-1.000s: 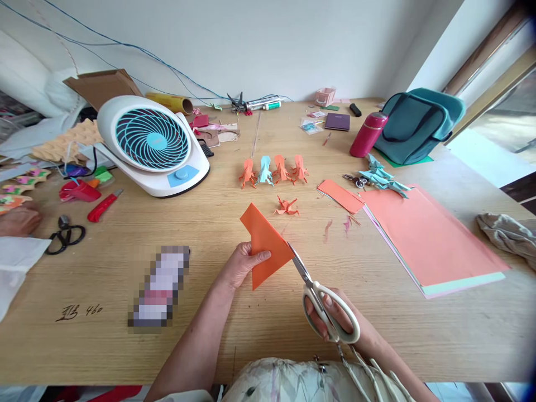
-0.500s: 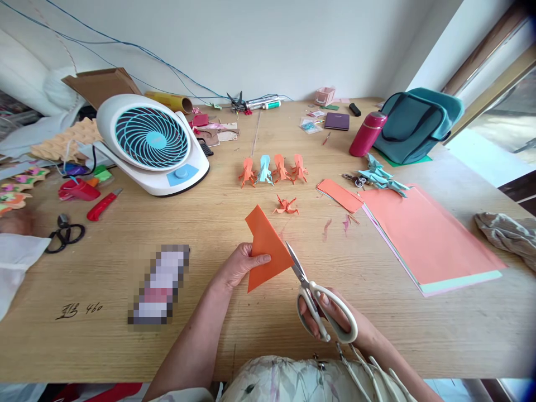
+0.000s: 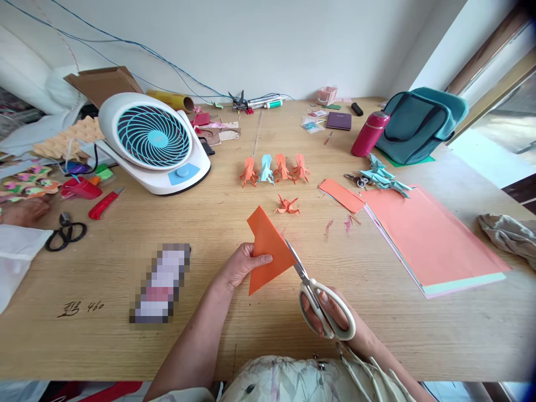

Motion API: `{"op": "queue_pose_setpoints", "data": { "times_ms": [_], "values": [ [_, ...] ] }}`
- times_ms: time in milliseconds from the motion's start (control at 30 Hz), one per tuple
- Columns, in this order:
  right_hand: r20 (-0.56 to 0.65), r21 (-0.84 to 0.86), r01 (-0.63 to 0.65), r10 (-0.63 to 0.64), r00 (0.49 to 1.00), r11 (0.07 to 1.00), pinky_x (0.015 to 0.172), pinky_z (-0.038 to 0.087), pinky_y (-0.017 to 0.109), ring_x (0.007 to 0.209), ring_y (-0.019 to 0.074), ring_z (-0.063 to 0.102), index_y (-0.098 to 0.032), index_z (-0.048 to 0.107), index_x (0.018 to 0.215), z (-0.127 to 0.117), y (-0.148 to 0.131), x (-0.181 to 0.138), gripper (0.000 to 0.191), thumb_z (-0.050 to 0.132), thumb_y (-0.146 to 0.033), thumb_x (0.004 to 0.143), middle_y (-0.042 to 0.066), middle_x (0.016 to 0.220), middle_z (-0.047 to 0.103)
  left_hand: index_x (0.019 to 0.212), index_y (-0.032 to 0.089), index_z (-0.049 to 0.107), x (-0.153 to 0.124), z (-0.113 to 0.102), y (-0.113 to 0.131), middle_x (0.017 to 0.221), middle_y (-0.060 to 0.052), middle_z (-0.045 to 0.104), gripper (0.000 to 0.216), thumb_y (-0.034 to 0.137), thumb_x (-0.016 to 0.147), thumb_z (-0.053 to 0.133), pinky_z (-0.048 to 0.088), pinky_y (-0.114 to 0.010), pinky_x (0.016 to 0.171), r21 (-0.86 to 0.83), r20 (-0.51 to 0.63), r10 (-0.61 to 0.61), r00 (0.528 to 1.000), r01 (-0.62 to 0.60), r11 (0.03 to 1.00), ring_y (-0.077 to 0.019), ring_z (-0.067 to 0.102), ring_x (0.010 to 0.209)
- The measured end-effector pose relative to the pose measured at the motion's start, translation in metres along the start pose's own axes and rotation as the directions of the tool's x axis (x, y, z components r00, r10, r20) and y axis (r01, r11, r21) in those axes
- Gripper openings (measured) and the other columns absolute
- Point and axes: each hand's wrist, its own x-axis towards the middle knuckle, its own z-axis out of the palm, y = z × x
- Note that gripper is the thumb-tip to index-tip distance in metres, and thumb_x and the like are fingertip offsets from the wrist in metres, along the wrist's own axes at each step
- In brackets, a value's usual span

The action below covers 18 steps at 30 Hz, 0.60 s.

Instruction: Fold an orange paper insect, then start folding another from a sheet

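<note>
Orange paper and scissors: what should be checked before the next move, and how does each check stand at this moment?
1. The left hand pinches the orange paper, thumb on top: ok.
2. The right hand has its fingers through the handles of the scissors: ok.
3. The scissor blades meet the paper's right edge: ok.
4. The paper sits between the blades: cannot tell.
5. The left thumb lies apart from the blades: ok.
6. The small paper figure lies beyond the blade tips, untouched: ok.
</note>
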Motion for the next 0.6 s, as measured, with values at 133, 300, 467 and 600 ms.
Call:
{"op": "queue_pose_setpoints", "data": {
  "times_ms": [133,300,467,600],
  "values": [
    [0.01,0.0,-0.007,0.007,1.0,1.0,0.046,0.031,0.023,0.046,0.0091,0.041,-0.016,0.059,0.089,0.0003,0.0001,-0.0001,0.051,0.043,-0.063,0.098,-0.003,0.056,0.049,0.091,0.015,0.081,-0.0005,-0.0005,0.0007,0.096,-0.009,0.08,0.036,0.035,0.063,0.091,0.055,-0.029,0.077,0.012,0.0,0.0,1.0,0.0,1.0,-0.0241,0.075,0.085],
    [0.036,0.012,-0.018,0.018,0.999,1.0,0.048,0.037,0.023,0.05,0.0105,0.045,-0.015,0.06,0.092,0.0024,-0.0037,0.0017,0.054,0.042,-0.066,0.097,-0.001,0.061,0.053,0.086,0.014,0.081,-0.0005,-0.0005,-0.0024,0.09,-0.009,0.081,0.031,0.033,0.064,0.091,0.054,-0.028,0.075,0.044,0.021,-0.026,0.999,0.025,0.999,-0.0224,0.075,0.08],
    [0.002,0.016,-0.022,0.022,1.0,1.0,0.048,0.036,0.023,0.049,0.0107,0.045,-0.015,0.061,0.095,0.0034,-0.001,0.0045,0.054,0.043,-0.066,0.097,-0.002,0.058,0.052,0.089,0.015,0.08,-0.0003,-0.0013,-0.0063,0.093,-0.009,0.081,0.031,0.035,0.066,0.089,0.055,-0.029,0.077,0.053,0.037,-0.034,0.999,0.032,0.998,-0.0234,0.075,0.082],
    [-0.032,0.034,-0.019,0.02,0.999,0.999,0.046,0.033,0.023,0.046,0.0096,0.042,-0.015,0.061,0.096,0.0042,0.0014,0.0057,0.053,0.045,-0.066,0.096,-0.004,0.055,0.049,0.091,0.015,0.08,0.0,-0.0028,-0.0054,0.095,-0.009,0.08,0.033,0.035,0.066,0.089,0.055,-0.03,0.079,0.05,0.043,-0.032,0.999,0.03,0.998,-0.0237,0.075,0.085]
  ]
}}
